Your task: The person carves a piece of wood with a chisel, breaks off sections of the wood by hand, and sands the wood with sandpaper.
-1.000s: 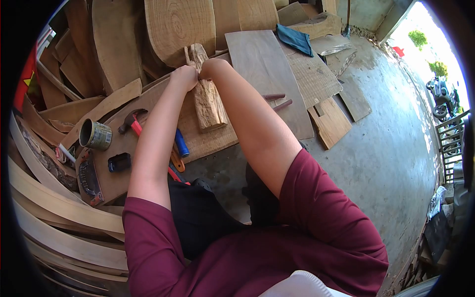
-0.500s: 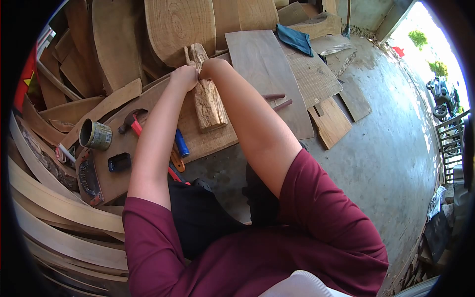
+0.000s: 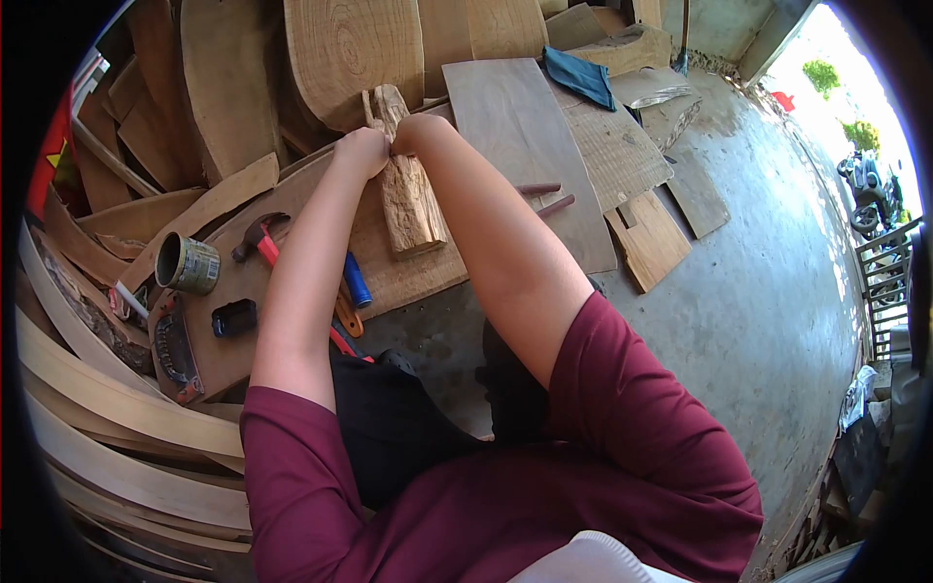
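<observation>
A rough, carved block of pale wood [image 3: 413,209] lies on the wooden board [image 3: 403,290], its far end pointing away from me. My left hand [image 3: 362,151] is closed against the block's left side, near its upper part. Bent at the wrist, my right hand [image 3: 420,133] curls over the same part from the right. The two hands almost meet. Their fingertips, and whatever small thing they may hold, are hidden behind the hands.
Left of my forearm are a claw hammer [image 3: 260,236], a tin can [image 3: 190,264] and a small black tray [image 3: 234,318]. A blue cylinder [image 3: 358,282] sits between my arms. Two brown sticks [image 3: 537,189] lie right. A blue cloth [image 3: 580,78] rests on planks.
</observation>
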`<move>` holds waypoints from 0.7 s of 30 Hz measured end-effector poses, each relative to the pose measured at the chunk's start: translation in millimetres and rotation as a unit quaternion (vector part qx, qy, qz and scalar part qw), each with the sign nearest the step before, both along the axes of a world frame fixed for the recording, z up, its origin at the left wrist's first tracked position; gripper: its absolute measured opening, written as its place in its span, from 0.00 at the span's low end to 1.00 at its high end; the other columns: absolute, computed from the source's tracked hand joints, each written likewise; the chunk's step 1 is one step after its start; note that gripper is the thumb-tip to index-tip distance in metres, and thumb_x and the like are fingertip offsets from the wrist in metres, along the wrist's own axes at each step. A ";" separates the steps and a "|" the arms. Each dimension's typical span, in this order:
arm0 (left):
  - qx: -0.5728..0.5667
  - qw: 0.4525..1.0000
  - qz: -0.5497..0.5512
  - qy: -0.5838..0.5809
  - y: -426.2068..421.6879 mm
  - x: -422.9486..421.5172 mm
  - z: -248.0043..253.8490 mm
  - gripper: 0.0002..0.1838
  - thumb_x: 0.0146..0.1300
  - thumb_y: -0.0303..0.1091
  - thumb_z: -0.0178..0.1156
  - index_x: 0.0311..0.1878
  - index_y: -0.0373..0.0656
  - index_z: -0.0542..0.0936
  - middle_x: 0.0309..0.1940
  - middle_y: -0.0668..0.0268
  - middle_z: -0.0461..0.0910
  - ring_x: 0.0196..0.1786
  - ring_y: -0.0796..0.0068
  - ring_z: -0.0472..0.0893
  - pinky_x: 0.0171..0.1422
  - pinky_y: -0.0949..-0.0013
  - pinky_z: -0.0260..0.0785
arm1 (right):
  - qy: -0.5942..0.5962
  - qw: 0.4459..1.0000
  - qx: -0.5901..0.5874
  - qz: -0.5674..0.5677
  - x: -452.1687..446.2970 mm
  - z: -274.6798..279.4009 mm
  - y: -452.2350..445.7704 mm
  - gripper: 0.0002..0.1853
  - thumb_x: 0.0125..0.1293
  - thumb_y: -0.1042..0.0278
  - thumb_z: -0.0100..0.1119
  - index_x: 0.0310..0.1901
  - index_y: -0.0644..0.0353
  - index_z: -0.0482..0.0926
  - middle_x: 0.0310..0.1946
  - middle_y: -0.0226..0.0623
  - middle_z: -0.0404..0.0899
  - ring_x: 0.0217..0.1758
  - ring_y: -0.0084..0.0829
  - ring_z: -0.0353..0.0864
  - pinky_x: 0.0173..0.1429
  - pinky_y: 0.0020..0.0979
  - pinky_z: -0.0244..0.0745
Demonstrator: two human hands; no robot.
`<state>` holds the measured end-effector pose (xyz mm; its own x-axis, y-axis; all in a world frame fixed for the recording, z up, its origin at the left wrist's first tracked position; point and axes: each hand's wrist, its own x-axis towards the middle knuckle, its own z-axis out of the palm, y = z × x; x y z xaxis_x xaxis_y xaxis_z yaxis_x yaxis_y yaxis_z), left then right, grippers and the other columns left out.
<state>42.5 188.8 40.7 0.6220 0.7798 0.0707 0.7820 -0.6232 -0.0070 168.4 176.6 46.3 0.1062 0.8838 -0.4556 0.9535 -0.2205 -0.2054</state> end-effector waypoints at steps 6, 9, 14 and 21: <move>-0.006 1.000 0.002 -0.001 -3.1 0.5 2.8 0.21 0.67 0.45 0.45 0.37 0.40 0.83 0.39 0.48 0.81 0.45 0.47 0.81 0.51 0.51 0.73 | 0.005 1.000 0.003 -0.006 -0.8 2.9 -4.6 0.26 0.61 0.49 0.55 0.60 0.50 0.75 0.59 0.33 0.75 0.59 0.37 0.77 0.57 0.45 0.74; -0.005 1.000 0.001 -0.004 -3.6 0.3 2.9 0.21 0.66 0.45 0.45 0.37 0.40 0.83 0.39 0.48 0.81 0.45 0.47 0.81 0.51 0.51 0.73 | 0.008 1.000 -0.002 -0.010 -0.9 5.0 -6.0 0.26 0.61 0.49 0.55 0.60 0.50 0.75 0.59 0.33 0.75 0.59 0.37 0.77 0.57 0.44 0.74; -0.005 1.000 0.000 -0.005 -2.6 0.1 2.1 0.21 0.66 0.45 0.45 0.36 0.40 0.83 0.39 0.48 0.81 0.45 0.47 0.81 0.51 0.52 0.72 | 0.015 1.000 -0.015 -0.013 -1.4 9.5 -9.0 0.27 0.62 0.48 0.55 0.60 0.49 0.74 0.58 0.33 0.76 0.59 0.37 0.77 0.58 0.44 0.74; -0.009 1.000 -0.001 -0.009 -2.6 -0.5 1.9 0.21 0.67 0.46 0.45 0.36 0.39 0.83 0.39 0.48 0.81 0.45 0.47 0.80 0.51 0.51 0.72 | 0.023 0.999 -0.018 -0.020 -0.3 4.9 -4.6 0.27 0.61 0.48 0.55 0.61 0.48 0.74 0.58 0.32 0.76 0.59 0.36 0.77 0.59 0.43 0.73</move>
